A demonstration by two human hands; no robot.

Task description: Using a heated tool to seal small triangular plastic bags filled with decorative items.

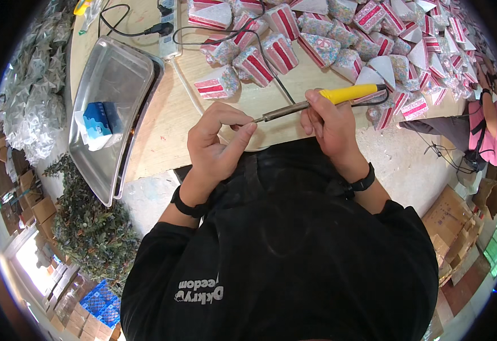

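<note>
A soldering iron (352, 91) with a yellow handle and a metal barrel lies level across my front, just above the table's near edge. My right hand (333, 128) is closed round it where the barrel meets the handle. At the thin end on the left, my left hand (217, 139) pinches the tip between thumb and forefinger. Whether something tiny is also in that pinch is too small to tell. Beyond the hands lie toy cake slices (282, 54) with white and red-pink layers and speckled sides, the closest one (216, 83) just past my left hand.
A clear plastic tray (98, 165) holding a blue and white box (97, 124) stands at the table's left. A power strip (169, 28) with black cables is at the back. More cake slices are heaped far right. Another person (490, 125) is at the right edge.
</note>
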